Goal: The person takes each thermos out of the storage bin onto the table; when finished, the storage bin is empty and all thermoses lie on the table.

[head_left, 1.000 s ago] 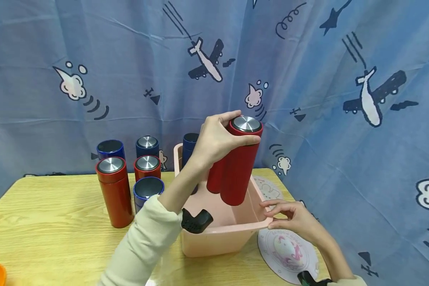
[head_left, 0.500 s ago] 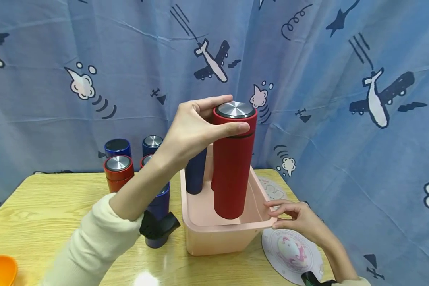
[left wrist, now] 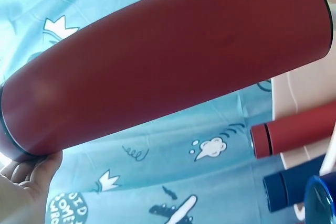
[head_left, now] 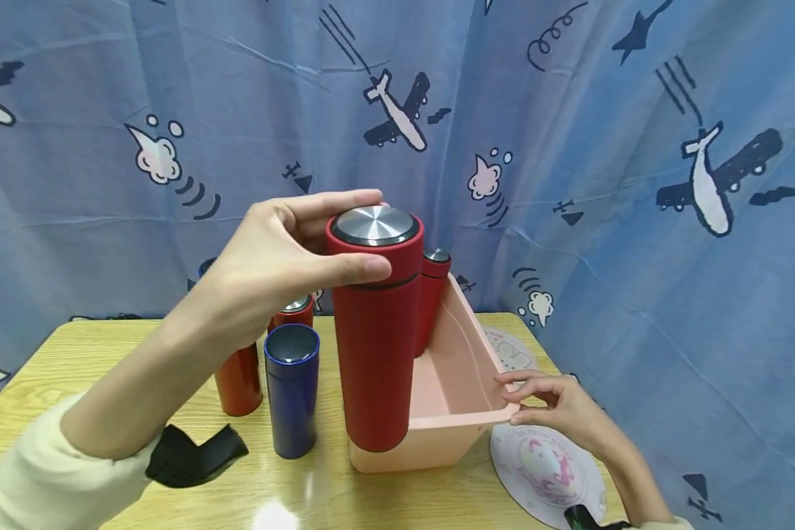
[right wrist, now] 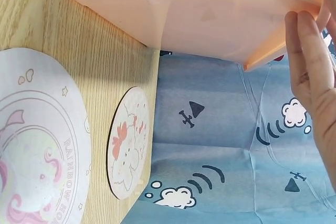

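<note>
My left hand (head_left: 285, 258) grips a red thermos flask (head_left: 377, 353) around its upper end, below a shiny silver lid top. The flask hangs upright in front of the left part of a pink plastic bin (head_left: 430, 442), hiding some of it. Inside the bin a second red flask (head_left: 436, 302) stands at the back; a blue one (left wrist: 294, 182) shows behind it in the left wrist view. At the bin's front right corner, my right hand (head_left: 556, 405) pinches the rim between thumb and fingers.
Left of the bin stand a blue flask (head_left: 293, 397) and red flasks (head_left: 240, 383), partly behind my left arm. Two round printed mats (head_left: 546, 471) lie right of the bin on the wooden table (head_left: 331, 500). A patterned blue curtain (head_left: 437, 184) hangs behind.
My left hand has carried the red flask from over the bin leftward and nearer, to the bin's left front. The right hand keeps its hold on the rim.
</note>
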A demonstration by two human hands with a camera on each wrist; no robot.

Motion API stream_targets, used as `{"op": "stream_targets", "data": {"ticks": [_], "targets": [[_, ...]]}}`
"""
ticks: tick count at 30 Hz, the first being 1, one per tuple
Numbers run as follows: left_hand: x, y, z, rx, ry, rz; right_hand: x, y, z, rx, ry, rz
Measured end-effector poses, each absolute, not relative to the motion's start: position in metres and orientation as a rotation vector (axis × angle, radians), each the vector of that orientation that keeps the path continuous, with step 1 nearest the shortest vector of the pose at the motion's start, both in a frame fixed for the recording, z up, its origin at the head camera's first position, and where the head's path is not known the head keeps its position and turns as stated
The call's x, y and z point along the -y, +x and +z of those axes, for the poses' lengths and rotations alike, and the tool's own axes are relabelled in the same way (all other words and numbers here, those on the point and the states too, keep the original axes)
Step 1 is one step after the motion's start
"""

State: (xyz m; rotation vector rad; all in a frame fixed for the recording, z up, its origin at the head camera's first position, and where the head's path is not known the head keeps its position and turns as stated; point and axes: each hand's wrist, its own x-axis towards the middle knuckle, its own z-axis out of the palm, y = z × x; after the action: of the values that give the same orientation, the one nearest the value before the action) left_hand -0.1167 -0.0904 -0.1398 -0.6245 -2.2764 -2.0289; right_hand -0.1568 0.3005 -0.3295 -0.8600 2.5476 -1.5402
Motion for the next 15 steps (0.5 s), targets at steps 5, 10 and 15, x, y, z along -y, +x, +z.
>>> {"op": "stream_targets", "data": {"ticks": [5, 10, 15], "targets": [[0.108, -0.110, -0.147, 2.309, -0.606, -2.068, -0.302, -0.156, -0.327, -2.550, -0.867, -1.530], [0.123, -0.107, -0.163, 2.277, -0.685, -2.127, -0.301, -0.156, -0.328, -2.534, -0.873, -1.542], [0.140, -0.100, -0.182, 2.293, -0.671, -2.134, -0.301, -0.156, -0.330, -2.535, -0.893, -1.545]]}}
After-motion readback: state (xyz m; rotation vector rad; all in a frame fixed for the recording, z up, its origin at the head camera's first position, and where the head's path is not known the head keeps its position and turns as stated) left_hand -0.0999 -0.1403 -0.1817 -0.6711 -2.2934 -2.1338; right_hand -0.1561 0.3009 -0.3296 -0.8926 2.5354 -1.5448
